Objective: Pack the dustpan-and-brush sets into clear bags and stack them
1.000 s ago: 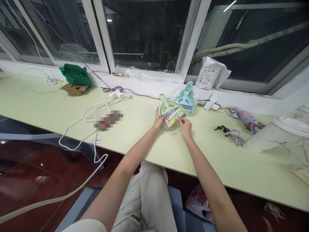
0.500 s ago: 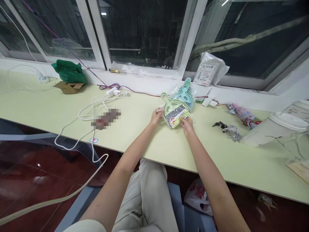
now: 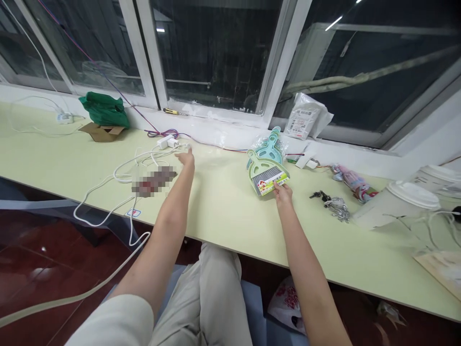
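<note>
My right hand pinches the lower right edge of a light green dustpan with a grey-bristled brush and a yellow-green label. Its handle points up and away, toward several nested blue-green dustpans in clear plastic near the wall. My left hand is off to the left, beside the white cables and a white adapter. Its thumb stands apart from the fingers, and I see nothing held in it. The fingertips are small and partly unclear.
A blurred-out dark item lies by the cables. Farther left are a green cloth and a small cardboard box. Keys, a colourful wrapped item and white-lidded cups stand or lie at right. A white package leans on the window.
My left hand has let go of the green dustpan's left side and moved left toward the cables. My right hand still grips the dustpan. The view has shifted slightly.
</note>
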`<state>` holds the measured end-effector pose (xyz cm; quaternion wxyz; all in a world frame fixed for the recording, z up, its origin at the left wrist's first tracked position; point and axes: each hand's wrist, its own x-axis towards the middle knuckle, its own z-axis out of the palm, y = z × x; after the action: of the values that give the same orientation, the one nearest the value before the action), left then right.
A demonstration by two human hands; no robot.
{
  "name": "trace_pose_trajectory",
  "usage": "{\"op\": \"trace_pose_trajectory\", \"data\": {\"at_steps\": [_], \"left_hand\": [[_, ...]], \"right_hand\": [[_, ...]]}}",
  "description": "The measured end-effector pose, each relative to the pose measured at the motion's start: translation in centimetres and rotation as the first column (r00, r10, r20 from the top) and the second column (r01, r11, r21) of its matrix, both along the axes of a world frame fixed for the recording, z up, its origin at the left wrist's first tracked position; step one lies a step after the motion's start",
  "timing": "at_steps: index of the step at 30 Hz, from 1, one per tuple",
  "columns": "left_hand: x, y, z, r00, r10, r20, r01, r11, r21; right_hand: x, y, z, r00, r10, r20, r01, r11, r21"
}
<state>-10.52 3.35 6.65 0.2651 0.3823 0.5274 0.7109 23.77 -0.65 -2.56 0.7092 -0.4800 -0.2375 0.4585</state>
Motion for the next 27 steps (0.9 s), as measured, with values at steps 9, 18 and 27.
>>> {"op": "trace_pose_trajectory", "data": {"at_steps": [9, 18, 27], "left_hand": [[8.7, -2.0, -3.2, 0.933, 0.029, -0.36, -0.007, 0.998, 0.063], [15.6, -2.7, -8.0, 0.764, -0.584, 0.275, 0.633, 0.761, -0.144], [13.4, -1.9, -9.4, 0.851, -0.513, 0.115, 0.522, 0.85, -0.07]], "right_hand": [[-0.9, 0.5, -1.4, 1.0, 0.001, -0.024, -0.001, 1.0, 0.028], [-1.5, 0.1, 0.2, 0.977, 0.197, 0.084, -0.195, 0.98, -0.027], [7.9, -0.8, 1.0, 0.977, 0.114, -0.179, -0.121, 0.992, -0.03]]}}
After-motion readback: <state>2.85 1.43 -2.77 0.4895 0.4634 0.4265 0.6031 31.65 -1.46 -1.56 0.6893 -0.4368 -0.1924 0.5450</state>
